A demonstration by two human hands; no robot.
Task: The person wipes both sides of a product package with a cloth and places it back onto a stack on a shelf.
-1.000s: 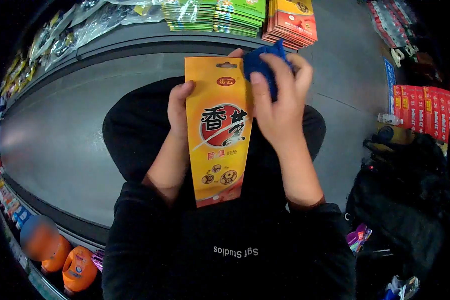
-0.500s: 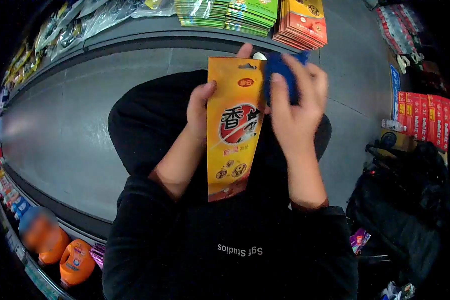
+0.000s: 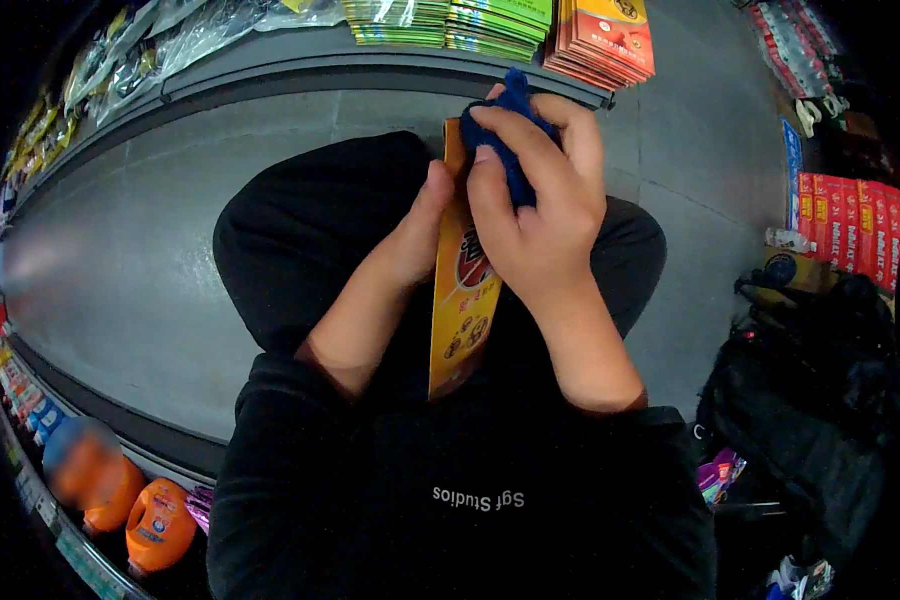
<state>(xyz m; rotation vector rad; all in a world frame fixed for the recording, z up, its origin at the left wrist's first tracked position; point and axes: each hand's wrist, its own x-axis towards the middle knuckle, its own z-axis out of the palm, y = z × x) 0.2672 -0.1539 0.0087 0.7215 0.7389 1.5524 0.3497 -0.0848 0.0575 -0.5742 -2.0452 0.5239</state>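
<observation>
A yellow insole packet (image 3: 458,300) stands tilted in front of my body, turned so that its front is seen at a steep angle. My left hand (image 3: 422,225) grips it from the left, thumb at the near edge and its other fingers mostly hidden behind. Bunched in my right hand (image 3: 540,190) is a dark blue cloth (image 3: 511,130), which lies against the upper part of the packet. The fingers of that hand are curled round the cloth and cover the packet's top right area.
A shelf (image 3: 300,75) along the top bears green packets (image 3: 500,25) and red-orange packets (image 3: 605,45). Orange bottles (image 3: 160,525) stand at lower left. Red boxes (image 3: 850,225) and a black bag (image 3: 800,400) are at the right.
The packet has turned from facing me to nearly edge-on. My right hand has brought the blue cloth leftwards over its upper part, and my left hand has turned with the packet.
</observation>
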